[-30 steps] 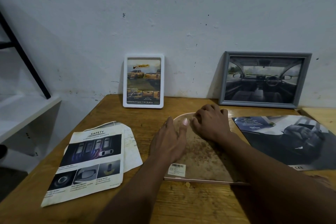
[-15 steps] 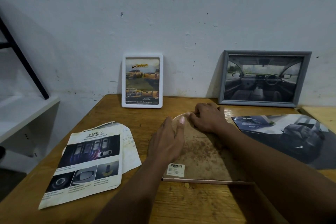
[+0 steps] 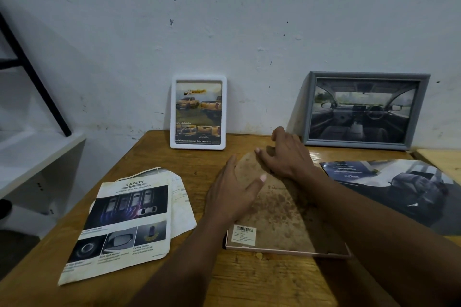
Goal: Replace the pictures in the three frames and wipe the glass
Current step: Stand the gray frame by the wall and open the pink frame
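Observation:
An arched picture frame (image 3: 279, 219) lies face down on the wooden table (image 3: 249, 281), its stained brown backing board with a barcode sticker facing up. My left hand (image 3: 232, 194) rests flat on the board's left side, fingers straight. My right hand (image 3: 287, 154) is at the frame's arched top, fingers curled and thumb pinching the board's top edge. A white frame (image 3: 198, 112) with a pickup-truck picture and a grey frame (image 3: 364, 109) with a car-interior picture lean upright against the wall.
A worn "SAFETY" brochure (image 3: 124, 227) lies on other sheets at the left of the table. A dark car brochure (image 3: 399, 187) lies at the right. A white shelf (image 3: 30, 157) with a black slanted bar stands left of the table.
My right hand has crept from the board's upper part to its top edge. My left hand has stayed flat on the board. The frame has not moved.

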A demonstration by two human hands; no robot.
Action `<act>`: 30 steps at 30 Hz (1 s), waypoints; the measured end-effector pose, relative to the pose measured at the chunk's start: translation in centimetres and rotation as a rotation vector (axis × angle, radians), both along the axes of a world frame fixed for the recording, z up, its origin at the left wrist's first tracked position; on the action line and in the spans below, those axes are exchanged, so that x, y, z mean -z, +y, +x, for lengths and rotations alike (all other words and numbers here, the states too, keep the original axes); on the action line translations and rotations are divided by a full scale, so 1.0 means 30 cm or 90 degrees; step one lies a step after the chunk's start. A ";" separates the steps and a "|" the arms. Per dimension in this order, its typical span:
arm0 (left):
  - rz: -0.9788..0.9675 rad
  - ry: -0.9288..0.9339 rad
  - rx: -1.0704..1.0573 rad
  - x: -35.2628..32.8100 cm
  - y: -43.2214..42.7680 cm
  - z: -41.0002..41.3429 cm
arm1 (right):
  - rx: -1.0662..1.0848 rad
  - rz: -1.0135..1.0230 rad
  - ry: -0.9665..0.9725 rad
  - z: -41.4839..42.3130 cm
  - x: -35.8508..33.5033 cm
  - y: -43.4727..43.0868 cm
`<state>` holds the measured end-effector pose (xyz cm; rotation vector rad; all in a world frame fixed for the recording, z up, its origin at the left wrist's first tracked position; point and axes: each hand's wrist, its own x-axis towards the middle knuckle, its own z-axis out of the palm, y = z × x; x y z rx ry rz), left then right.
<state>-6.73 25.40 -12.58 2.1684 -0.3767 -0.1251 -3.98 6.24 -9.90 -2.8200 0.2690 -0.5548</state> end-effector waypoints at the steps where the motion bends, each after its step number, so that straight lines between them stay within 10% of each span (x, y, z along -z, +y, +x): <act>1: -0.008 -0.005 0.005 -0.001 0.002 -0.001 | -0.008 0.009 -0.007 -0.001 -0.012 0.000; 15: -0.117 -0.081 -0.074 -0.001 0.015 -0.016 | 0.002 0.203 0.085 -0.146 -0.121 -0.096; 22: -0.133 -0.135 -0.085 -0.072 0.033 -0.014 | -0.029 0.517 0.103 -0.391 -0.108 -0.091; 30: -0.148 -0.086 0.033 -0.233 -0.085 -0.045 | -0.001 0.755 -0.107 -0.540 -0.346 -0.159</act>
